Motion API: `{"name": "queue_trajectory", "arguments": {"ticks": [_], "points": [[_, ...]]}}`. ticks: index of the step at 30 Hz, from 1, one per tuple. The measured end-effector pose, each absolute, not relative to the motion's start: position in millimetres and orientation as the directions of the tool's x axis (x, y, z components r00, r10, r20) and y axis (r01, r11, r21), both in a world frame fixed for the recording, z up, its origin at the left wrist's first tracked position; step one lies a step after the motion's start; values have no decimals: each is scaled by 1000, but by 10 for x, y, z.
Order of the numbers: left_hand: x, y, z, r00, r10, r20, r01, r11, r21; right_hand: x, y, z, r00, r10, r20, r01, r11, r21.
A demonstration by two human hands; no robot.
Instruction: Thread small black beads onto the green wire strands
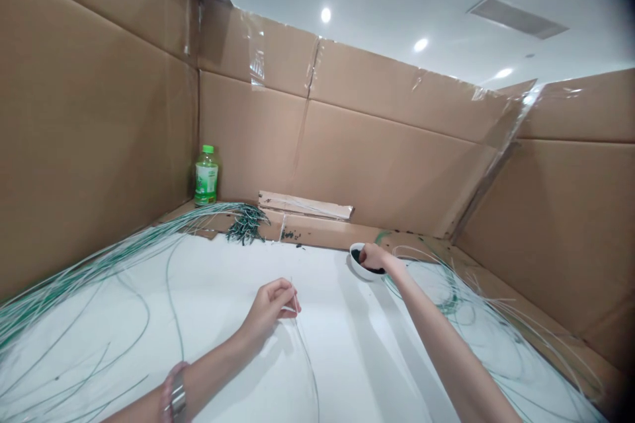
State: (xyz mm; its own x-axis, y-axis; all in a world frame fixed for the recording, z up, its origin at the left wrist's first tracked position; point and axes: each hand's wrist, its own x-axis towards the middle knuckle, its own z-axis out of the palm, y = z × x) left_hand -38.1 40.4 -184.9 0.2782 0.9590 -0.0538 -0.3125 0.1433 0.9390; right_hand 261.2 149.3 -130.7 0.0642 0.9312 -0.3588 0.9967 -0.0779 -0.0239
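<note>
My left hand (270,309) is pinched around a thin pale strand (297,324), which hangs down toward the white table surface (337,344). A metal-and-pink bracelet (176,393) circles that wrist. My right hand (374,256) reaches over a small white bowl (358,266), its fingers dipping into dark contents (370,269). Whether those fingers grip anything is hidden. Long green-and-white strands (94,271) spread across the left of the table, and more lie tangled (456,304) to the right of my right arm.
Tall cardboard walls (347,158) surround the table on three sides. A green-capped plastic bottle (206,176) stands in the far left corner. A dark cluster of strand ends (245,225) lies near it, beside a loose cardboard strip (305,206).
</note>
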Motion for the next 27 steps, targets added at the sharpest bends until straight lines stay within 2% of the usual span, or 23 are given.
{"name": "queue_trajectory", "arguments": {"ticks": [8,15,21,27], "points": [[-403,390,-1815,284,958,-42,-271,123,955,2557,1525,-1380,93,940,-328,994,-104,-16],[-398,371,-1801,300,953,-41,-270,126,955,2610,1487,-1374,110,960,-256,988,-133,-75],[-416,360,-1762,299,953,-43,-282,131,951,2664,1388,-1284,111,988,-107,976,-128,-175],[-438,362,-1759,298,954,-28,-295,120,948,2644,1250,-1115,52,997,53,948,-33,-318]]}}
